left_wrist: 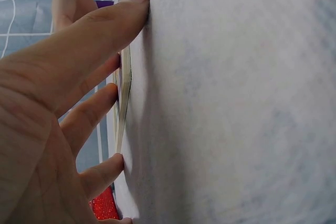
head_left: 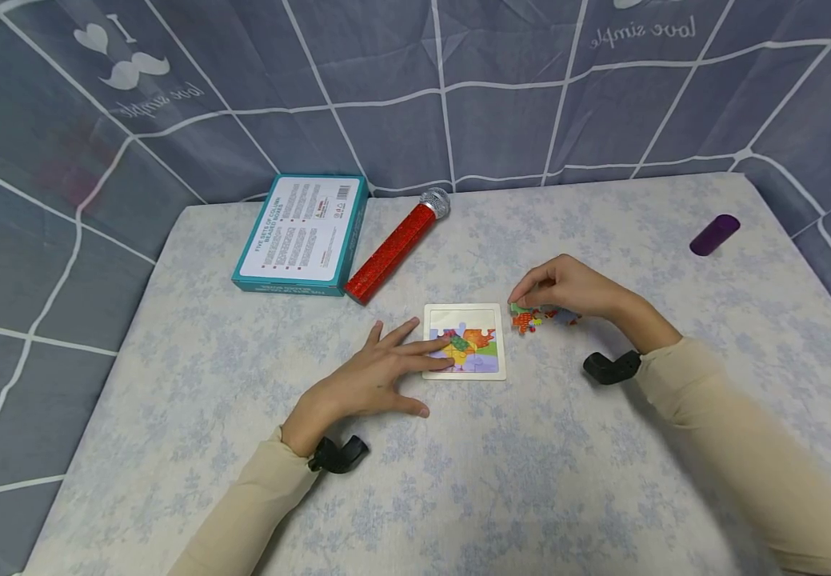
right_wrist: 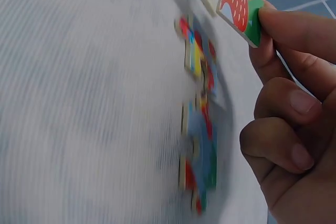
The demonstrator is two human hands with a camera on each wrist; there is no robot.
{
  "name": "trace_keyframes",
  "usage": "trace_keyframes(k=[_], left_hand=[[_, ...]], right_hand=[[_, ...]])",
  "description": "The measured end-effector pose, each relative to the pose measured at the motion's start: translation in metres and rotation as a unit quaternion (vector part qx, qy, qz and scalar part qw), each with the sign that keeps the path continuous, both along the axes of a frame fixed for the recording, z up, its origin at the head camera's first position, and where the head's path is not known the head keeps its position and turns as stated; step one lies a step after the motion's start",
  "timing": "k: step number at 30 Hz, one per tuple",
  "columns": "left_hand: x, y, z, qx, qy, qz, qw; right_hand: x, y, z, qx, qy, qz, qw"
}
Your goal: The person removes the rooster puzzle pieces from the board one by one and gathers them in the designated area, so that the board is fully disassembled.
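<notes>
A square jigsaw puzzle board (head_left: 465, 377) with a pale rim lies at mid-table, its lower part filled with pieces of a colourful picture, its upper strip bare. My left hand (head_left: 379, 372) rests on its left side with fingers spread and straight. Just right of the board, my right hand (head_left: 577, 288) pinches a puzzle piece (right_wrist: 239, 9), red-orange and green, between thumb and index finger. The other fingers of that hand are curled. Below it several loose puzzle pieces (right_wrist: 199, 140) lie on the cloth, partly hidden by the hand in the head view.
A teal and white box (head_left: 300, 232) lies at the back left. Beside it is a red glittery microphone (head_left: 393, 252) with a silver head. A purple cylinder (head_left: 714, 235) lies at the far right. A grey-blue curtain (head_left: 386, 64) hangs behind the table.
</notes>
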State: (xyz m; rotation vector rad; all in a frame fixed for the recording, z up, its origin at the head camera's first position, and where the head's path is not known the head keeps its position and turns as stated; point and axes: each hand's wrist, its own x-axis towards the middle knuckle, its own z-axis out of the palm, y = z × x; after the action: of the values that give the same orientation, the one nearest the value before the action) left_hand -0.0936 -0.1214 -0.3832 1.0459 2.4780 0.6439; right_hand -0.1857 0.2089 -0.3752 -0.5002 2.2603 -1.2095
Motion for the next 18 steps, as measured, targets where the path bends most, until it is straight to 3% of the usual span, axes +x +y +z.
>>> trace_keyframes(k=[10, 18], left_hand=[[-0.001, 0.0, -0.001, -0.001, -0.005, 0.001, 1.0], [-0.001, 0.0, -0.001, -0.004, -0.005, -0.001, 1.0]], right_hand=[[0.007, 0.048, 0.006, 0.056, 0.003, -0.03, 0.998], [0.006, 0.078, 0.0, 0.111, 0.015, -0.047, 0.9926]])
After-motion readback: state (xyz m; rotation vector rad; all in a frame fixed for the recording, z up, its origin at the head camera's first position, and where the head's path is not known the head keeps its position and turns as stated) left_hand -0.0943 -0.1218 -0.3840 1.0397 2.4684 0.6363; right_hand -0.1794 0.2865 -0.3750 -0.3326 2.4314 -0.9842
